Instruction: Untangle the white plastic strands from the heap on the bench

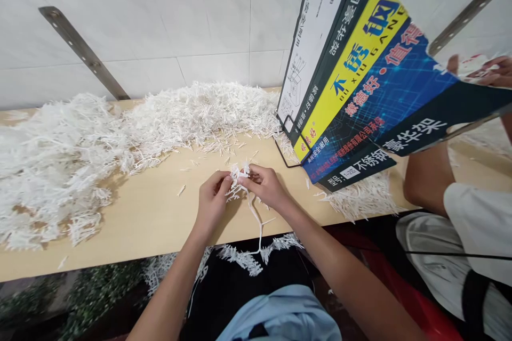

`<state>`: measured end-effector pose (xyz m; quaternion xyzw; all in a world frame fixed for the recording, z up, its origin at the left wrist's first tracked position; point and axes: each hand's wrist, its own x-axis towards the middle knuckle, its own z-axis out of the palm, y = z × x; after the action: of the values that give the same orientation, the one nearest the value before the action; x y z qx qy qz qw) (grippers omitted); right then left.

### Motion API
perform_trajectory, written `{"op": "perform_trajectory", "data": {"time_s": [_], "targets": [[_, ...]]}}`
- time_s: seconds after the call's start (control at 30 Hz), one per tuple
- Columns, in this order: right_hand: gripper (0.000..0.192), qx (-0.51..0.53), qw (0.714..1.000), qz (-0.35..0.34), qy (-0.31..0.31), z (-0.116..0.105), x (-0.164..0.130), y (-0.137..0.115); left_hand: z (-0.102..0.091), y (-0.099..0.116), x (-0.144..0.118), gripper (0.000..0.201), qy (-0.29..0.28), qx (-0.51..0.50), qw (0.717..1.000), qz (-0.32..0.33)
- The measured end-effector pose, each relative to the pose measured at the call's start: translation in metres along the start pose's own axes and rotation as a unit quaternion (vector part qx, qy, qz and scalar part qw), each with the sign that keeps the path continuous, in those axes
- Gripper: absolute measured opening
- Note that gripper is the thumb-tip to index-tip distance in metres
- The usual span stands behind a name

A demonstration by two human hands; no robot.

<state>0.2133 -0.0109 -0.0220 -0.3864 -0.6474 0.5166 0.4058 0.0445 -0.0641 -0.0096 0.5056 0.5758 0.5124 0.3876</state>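
My left hand and my right hand meet over the front middle of a light wooden table. Both pinch the same white plastic sprue, a thin branching frame with small needle-like pieces on it. Its stem runs down from my fingers over the table edge to a spiky white cluster hanging above my lap. Loose white plastic slivers lie scattered on the table just beyond my hands.
A big heap of white plastic slivers covers the table's left and back. A tilted printed cardboard box stands at the right. Another person sits at the far right, a hand raised behind the box. A white tiled wall is behind.
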Motion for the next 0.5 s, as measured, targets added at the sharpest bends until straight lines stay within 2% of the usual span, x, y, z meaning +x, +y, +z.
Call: {"op": "perform_trajectory", "data": {"time_s": [0.17, 0.33, 0.5], "targets": [[0.028, -0.022, 0.999, 0.022, 0.013, 0.001, 0.000, 0.001, 0.000, 0.003, 0.002, 0.035, -0.051, 0.022, 0.998, 0.022], [0.020, -0.025, 0.999, 0.041, 0.014, 0.000, -0.002, -0.008, -0.001, -0.001, 0.009, 0.034, -0.116, -0.012, 0.993, -0.009], [0.026, -0.039, 0.999, 0.036, 0.005, 0.000, -0.001, -0.014, 0.000, -0.010, 0.010, 0.033, -0.050, -0.101, 0.993, -0.039]]}}
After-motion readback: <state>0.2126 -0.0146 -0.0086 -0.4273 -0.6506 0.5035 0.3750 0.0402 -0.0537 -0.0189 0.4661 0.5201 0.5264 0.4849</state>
